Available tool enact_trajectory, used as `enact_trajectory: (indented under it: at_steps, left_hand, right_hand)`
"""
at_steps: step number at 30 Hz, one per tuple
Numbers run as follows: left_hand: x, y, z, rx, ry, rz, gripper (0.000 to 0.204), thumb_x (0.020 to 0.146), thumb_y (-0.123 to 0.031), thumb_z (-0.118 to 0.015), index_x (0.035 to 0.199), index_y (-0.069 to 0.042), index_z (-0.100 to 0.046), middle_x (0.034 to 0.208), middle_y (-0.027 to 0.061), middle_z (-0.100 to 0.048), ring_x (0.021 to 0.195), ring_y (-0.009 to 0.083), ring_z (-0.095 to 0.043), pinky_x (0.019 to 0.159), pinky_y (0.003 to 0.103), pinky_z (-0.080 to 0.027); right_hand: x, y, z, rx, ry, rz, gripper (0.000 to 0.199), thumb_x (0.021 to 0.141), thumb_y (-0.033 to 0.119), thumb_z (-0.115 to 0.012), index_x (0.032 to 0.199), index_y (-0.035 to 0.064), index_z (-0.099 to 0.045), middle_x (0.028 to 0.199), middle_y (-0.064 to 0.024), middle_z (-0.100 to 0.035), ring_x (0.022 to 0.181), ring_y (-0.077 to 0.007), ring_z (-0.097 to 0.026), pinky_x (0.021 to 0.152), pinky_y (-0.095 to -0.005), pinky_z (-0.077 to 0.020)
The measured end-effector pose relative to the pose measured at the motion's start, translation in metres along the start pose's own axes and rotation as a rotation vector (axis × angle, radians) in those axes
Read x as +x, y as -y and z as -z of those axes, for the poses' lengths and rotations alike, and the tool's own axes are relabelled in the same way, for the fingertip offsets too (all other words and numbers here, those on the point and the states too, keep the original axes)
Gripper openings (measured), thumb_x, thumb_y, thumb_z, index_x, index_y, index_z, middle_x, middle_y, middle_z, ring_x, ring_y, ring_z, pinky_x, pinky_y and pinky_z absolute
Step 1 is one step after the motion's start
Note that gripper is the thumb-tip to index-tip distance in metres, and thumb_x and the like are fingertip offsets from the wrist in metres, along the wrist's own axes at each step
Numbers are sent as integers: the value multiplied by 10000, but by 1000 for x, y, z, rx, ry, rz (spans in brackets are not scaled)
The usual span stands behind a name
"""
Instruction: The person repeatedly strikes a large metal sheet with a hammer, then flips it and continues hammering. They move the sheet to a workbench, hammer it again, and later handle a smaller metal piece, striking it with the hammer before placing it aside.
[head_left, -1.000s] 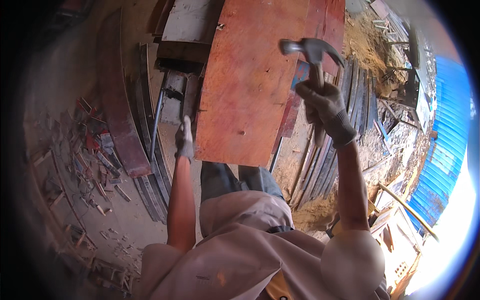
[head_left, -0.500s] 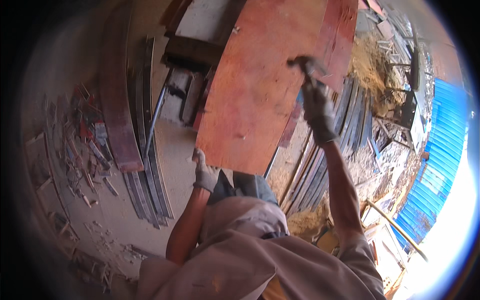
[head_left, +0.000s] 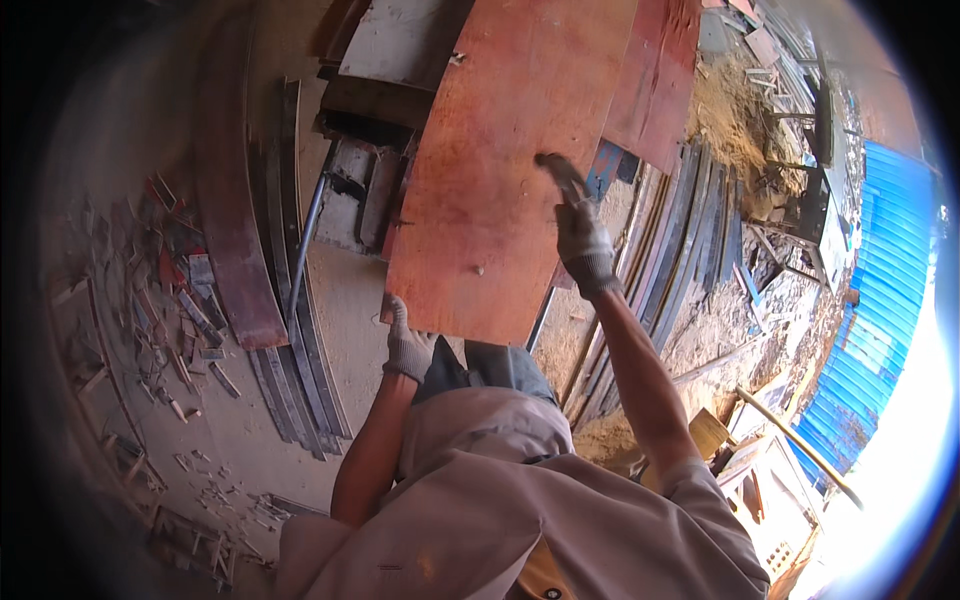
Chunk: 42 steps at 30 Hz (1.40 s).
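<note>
Hammering was the step, I'd say: your right hand (head_left: 583, 243) was clenched on the hammer (head_left: 560, 175) over the red plywood sheet (head_left: 500, 170), far of your knees, while your left hand (head_left: 407, 343) gripped its near-left corner. Next move probably needed a steady board and a square strike.

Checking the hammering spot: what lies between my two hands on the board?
Only bare red board between left hand and right hand holding the hammer, head view.
</note>
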<state>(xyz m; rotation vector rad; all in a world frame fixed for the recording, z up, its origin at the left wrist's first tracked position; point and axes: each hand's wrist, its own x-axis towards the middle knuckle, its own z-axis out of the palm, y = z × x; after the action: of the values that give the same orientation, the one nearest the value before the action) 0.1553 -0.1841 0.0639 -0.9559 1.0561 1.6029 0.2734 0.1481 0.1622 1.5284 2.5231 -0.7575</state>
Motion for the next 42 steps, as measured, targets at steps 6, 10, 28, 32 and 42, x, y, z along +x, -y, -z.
enact_trajectory:
  at_steps: [6, 10, 28, 32, 42]
  left_hand:
    - [27, 5, -5, 5, 135, -66, 991, 894, -724, -680, 1641, -173, -333, 1677, 79, -386, 1536, 323, -367, 1247, 541, -296]
    - [21, 7, 1, -31, 77, 6, 978, 894, -717, -685, 1627, -158, -357, 1666, 80, -401, 1534, 317, -368, 1237, 537, -319]
    - [-2, 65, 2, 95, 288, 188, 824, 919, -601, -742, 1568, -215, -411, 1600, 64, -454, 1497, 347, -401, 1210, 598, -347]
    - [1, 94, -11, -110, 238, 247, 639, 954, -416, -777, 1497, -253, -483, 1558, 45, -498, 1483, 341, -422, 1198, 614, -364]
    - [-36, 85, -30, -67, 210, 45, 636, 936, -226, -815, 1474, -265, -478, 1515, 40, -506, 1439, 332, -467, 1145, 652, -428]
  right_hand:
    - [33, -30, -28, 106, -359, 335, 275, 1024, 328, -645, 1182, 108, -599, 842, -224, -700, 703, -468, -683, 554, -547, -523]
    - [42, -32, -18, -69, -152, 139, 210, 1010, 262, -675, 1193, 163, -642, 933, -191, -675, 707, -440, -688, 546, -506, -538]
    - [-35, -21, 83, 694, 470, -186, 337, 1019, 382, -715, 1004, 48, -671, 717, -23, -631, 604, -115, -599, 551, -297, -500]
    - [-39, -24, 69, 287, 132, -80, 322, 980, 327, -749, 993, 31, -623, 704, -18, -597, 612, -120, -619, 529, -300, -494]
    - [-3, -23, 40, -222, 316, 600, 259, 1002, 262, -656, 1080, 68, -503, 776, -193, -665, 751, -441, -680, 649, -551, -512]
